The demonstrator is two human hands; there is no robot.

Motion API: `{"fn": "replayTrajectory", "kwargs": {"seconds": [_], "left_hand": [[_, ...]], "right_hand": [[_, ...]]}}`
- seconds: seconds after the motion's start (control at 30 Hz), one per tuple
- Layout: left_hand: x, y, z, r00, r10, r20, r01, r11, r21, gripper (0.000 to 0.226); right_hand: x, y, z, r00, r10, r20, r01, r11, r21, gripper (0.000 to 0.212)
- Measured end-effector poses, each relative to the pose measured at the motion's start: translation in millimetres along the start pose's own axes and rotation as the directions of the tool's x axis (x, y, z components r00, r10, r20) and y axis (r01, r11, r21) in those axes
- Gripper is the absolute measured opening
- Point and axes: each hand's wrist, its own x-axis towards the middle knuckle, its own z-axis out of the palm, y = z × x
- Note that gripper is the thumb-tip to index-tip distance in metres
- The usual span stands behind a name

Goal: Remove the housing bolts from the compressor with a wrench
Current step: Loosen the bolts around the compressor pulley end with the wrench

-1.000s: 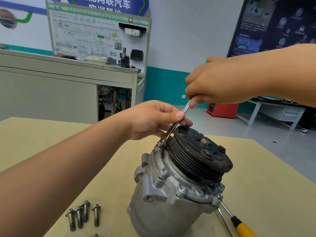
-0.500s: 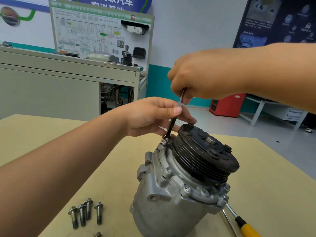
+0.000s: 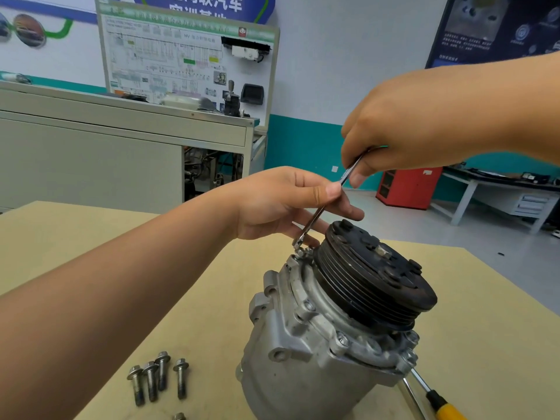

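Nearest me on the tan worktop (image 3: 485,313), four loose bolts (image 3: 157,377) lie side by side, heads away from me, with a fifth head at the bottom edge. To the right, a screwdriver (image 3: 448,412) with a yellow and black handle pokes out from under the compressor (image 3: 318,344). The compressor stands tilted on the worktop, its black grooved pulley (image 3: 375,277) facing up and to the right.

At the top of the silver flange, just left of the pulley, the head of the wrench (image 3: 316,215) sits on a housing bolt (image 3: 300,253). The wrench slants up to the right. My left hand (image 3: 281,201) pinches its shaft about halfway up, thumb in front and fingers (image 3: 348,210) behind. My right hand (image 3: 409,128) is clenched round the upper end, hiding the tip.

Farther back, a white training board (image 3: 188,56) stands on a grey cabinet. I can read "HV" on its diagram; the rest is too small. Above it, a blue banner (image 3: 212,4) shows cropped Chinese characters ending in 汽车. A red cabinet (image 3: 409,186) stands against the teal wall.
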Motion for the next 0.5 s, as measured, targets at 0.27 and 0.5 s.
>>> {"fn": "replayTrajectory", "kwargs": {"seconds": [0.27,0.5], "left_hand": [[-1.8,4.8,3.3,0.999,-0.029,0.015,0.028,0.998,0.059,0.029],[-3.2,8.3,9.6,0.998,-0.056,-0.017,0.058,0.978,0.198,0.036]], "right_hand": [[-0.7,-1.2,-7.3,0.995,0.079,0.056,-0.084,0.991,0.105,0.039],[-0.3,-0.3,-8.6,0.980,0.144,0.140,-0.176,0.950,0.258,0.043]]}}
